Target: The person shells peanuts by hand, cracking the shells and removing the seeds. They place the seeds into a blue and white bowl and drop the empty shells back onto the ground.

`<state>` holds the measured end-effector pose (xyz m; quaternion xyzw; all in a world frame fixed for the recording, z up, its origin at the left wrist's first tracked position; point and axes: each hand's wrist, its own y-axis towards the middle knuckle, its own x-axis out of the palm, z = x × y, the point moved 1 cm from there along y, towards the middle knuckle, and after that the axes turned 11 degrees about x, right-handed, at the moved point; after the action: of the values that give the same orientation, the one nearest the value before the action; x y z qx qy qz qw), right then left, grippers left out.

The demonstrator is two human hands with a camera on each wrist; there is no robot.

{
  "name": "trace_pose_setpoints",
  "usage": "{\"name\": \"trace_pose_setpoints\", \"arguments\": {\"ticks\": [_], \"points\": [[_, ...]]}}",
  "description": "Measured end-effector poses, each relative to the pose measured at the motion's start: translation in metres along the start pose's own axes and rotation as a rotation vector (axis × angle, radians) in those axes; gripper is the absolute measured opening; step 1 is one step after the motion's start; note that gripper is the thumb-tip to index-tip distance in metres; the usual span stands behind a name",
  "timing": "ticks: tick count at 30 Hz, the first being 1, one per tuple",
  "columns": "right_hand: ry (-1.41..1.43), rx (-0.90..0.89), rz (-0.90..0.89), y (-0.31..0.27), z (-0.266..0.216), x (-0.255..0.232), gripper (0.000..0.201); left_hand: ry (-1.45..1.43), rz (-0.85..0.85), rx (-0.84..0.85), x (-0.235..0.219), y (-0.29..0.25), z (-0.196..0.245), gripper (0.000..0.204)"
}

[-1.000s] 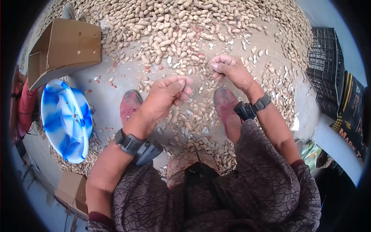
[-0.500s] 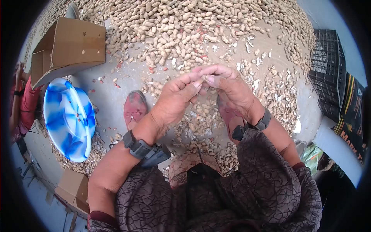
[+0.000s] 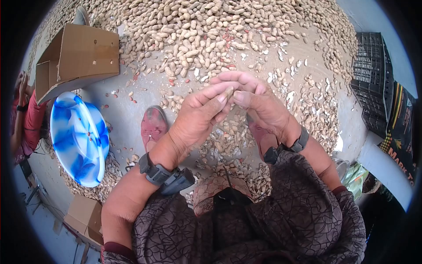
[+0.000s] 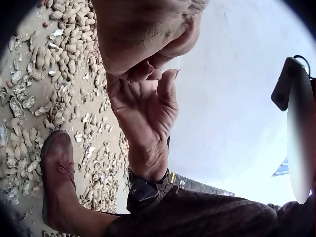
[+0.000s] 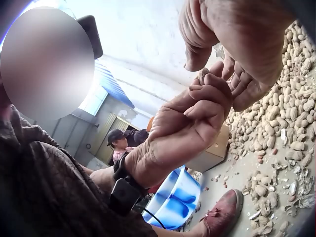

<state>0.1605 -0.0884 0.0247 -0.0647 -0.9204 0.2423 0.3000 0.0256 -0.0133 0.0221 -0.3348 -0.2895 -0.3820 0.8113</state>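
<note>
A peanut in its shell is pinched between the thumb and forefinger of my left hand; its end also shows above the left fingers in the right wrist view. My right hand meets the left from the other side, its thumb tip right beside the peanut and its bent fingers overlapping the left fingertips. In the left wrist view the right palm faces the camera, with the thumb apart from the fingers. Below the hands lie broken peanut shells, between two red shoes.
A large heap of unshelled peanuts spreads ahead. To the left stand a blue-and-white basin with a few kernels, a cardboard box and a smaller box. Another person's arm shows far left; a black crate stands right.
My hands were apart a second ago and came together at the peanut by half a second ago. Since then the right thumb has drawn slightly off the peanut, which the left hand keeps.
</note>
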Motion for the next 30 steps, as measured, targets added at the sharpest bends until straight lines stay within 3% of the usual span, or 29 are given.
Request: {"name": "trace_pose_setpoints", "arguments": {"ticks": [5,12,14,23,30], "points": [[0.012,0.083,-0.064,0.001,0.002,0.004,0.039,0.251,-0.031,0.053,-0.001,0.001,-0.004,0.030],[0.055,0.126,-0.104,0.001,0.004,-0.001,0.030,0.261,-0.088,-0.008,0.009,-0.002,-0.002,0.030],[0.030,0.117,-0.078,-0.001,0.003,-0.003,0.028,0.319,-0.204,0.143,0.012,-0.002,-0.002,0.027],[-0.062,0.059,0.035,-0.008,-0.005,0.008,0.030,0.487,-0.143,0.024,0.020,-0.008,0.008,0.031],[-0.015,0.096,-0.042,-0.005,-0.001,0.004,0.031,0.205,-0.047,-0.015,0.013,-0.004,0.005,0.032]]}}
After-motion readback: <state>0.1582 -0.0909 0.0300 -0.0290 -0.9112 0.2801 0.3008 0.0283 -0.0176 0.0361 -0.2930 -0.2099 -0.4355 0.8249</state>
